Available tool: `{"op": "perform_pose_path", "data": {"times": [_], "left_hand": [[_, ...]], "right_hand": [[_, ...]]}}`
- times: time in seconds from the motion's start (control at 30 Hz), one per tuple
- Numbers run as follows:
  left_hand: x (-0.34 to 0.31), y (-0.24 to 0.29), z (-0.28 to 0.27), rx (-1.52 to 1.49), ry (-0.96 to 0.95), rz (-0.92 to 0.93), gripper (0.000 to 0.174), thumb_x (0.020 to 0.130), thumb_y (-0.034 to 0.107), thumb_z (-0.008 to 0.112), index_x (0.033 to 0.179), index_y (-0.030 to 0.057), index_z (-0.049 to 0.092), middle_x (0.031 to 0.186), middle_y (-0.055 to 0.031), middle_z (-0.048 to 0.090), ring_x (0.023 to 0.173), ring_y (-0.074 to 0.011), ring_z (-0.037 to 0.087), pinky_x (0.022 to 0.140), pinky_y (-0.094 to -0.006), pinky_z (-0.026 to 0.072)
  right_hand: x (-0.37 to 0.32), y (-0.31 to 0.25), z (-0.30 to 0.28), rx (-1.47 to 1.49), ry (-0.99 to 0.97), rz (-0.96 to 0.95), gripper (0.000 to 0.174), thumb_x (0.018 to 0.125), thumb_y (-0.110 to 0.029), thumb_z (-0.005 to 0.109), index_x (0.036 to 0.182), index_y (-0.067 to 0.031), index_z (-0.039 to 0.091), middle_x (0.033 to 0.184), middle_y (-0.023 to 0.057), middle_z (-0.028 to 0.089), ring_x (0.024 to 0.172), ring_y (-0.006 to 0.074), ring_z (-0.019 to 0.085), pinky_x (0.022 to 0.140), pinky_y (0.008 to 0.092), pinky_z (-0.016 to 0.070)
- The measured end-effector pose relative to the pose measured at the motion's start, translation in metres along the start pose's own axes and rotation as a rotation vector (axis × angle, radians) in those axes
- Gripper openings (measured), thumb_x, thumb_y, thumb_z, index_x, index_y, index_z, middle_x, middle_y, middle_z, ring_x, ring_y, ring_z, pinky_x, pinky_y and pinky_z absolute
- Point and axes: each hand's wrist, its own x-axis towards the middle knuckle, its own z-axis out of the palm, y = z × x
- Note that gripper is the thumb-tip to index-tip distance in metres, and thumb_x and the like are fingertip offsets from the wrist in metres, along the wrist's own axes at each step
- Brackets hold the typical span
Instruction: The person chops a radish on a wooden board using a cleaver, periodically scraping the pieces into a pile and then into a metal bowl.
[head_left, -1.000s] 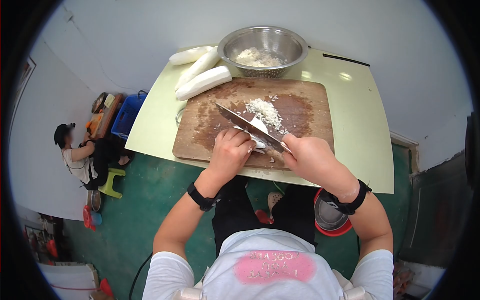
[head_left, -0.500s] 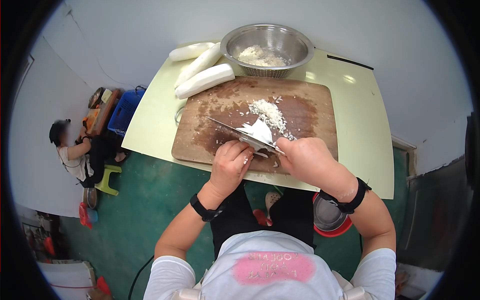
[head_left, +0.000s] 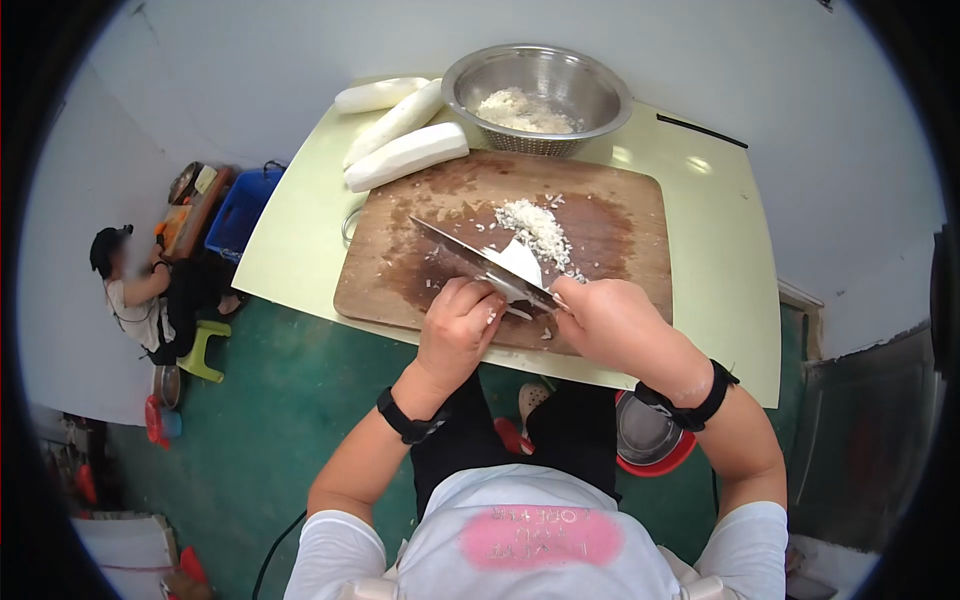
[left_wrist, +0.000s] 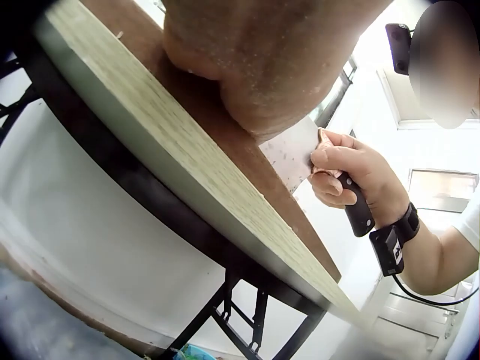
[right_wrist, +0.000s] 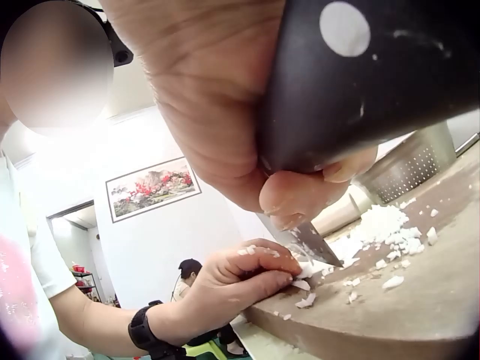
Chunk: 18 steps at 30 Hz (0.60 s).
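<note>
My right hand (head_left: pixel 618 318) grips the black handle (left_wrist: pixel 358 206) of a wide kitchen knife (head_left: pixel 452 247), whose blade slants across the wooden cutting board (head_left: pixel 615 290). Fingers curled, my left hand (head_left: pixel 458 325) holds white radish pieces at the near side of the blade, its fingertips close to the steel. What lies under those fingers is mostly hidden. Thin white radish slices (head_left: pixel 518 260) lean on the blade's far side. Behind them lies a heap of finely chopped radish (head_left: pixel 538 228), with crumbs scattered around it in the right wrist view.
Three peeled white radishes (head_left: pixel 408 157) lie at the table's back left, one overlapping the board's corner. A steel colander (head_left: pixel 590 85) with chopped radish stands behind the board. Left, another person (head_left: pixel 140 290) sits low near a blue basket (head_left: pixel 240 212). A red basin (head_left: pixel 660 462) stands under the table.
Over the last second, white slices have come to lie on the far side of the blade. The knife tip has shifted a little left. Both hands keep their holds.
</note>
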Motion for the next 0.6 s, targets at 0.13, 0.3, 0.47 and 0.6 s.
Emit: {"op": "perform_pose_path", "data": {"times": [0.13, 0.3, 0.47, 0.6], "left_hand": [[-0.001, 0.003, -0.003, 0.026, -0.043, -0.031, 0.019, 0.072, 0.002, 0.071, 0.090, 0.0017, 0.066, 0.094, -0.0108, 0.064, 0.089, -0.0309, 0.060, 0.077, -0.0392, 0.0516], [-0.001, 0.001, 0.001, 0.018, 0.012, -0.014, 0.019, 0.073, 0.002, 0.071, 0.091, 0.0012, 0.066, 0.096, -0.0106, 0.064, 0.090, -0.0309, 0.061, 0.078, -0.0395, 0.0519], [0.002, 0.005, -0.002, -0.008, 0.020, -0.023, 0.019, 0.071, -0.002, 0.073, 0.089, 0.0005, 0.067, 0.094, -0.0115, 0.065, 0.088, -0.0319, 0.062, 0.075, -0.0392, 0.0521], [-0.002, 0.003, -0.001, -0.009, 0.034, -0.038, 0.019, 0.072, -0.001, 0.073, 0.090, 0.0009, 0.067, 0.093, -0.0116, 0.065, 0.086, -0.0317, 0.062, 0.075, -0.0395, 0.0522]], "right_hand": [[-0.002, -0.012, -0.009, -0.077, -0.062, 0.022, 0.012, 0.084, -0.013, 0.059, 0.082, -0.0009, 0.059, 0.065, 0.0204, 0.063, 0.066, 0.0401, 0.065, 0.061, 0.0497, 0.0515], [0.011, -0.007, 0.001, -0.074, -0.095, 0.003, 0.011, 0.084, -0.012, 0.059, 0.084, -0.0011, 0.060, 0.067, 0.0213, 0.064, 0.066, 0.0406, 0.065, 0.061, 0.0495, 0.0517], [0.009, 0.001, 0.004, -0.025, -0.035, 0.007, 0.012, 0.084, -0.012, 0.058, 0.087, -0.0008, 0.061, 0.067, 0.0214, 0.064, 0.066, 0.0409, 0.065, 0.062, 0.0493, 0.0520], [0.002, -0.012, -0.008, -0.033, -0.019, 0.034, 0.012, 0.085, -0.012, 0.057, 0.085, -0.0009, 0.060, 0.065, 0.0212, 0.063, 0.065, 0.0406, 0.065, 0.060, 0.0493, 0.0520]]}}
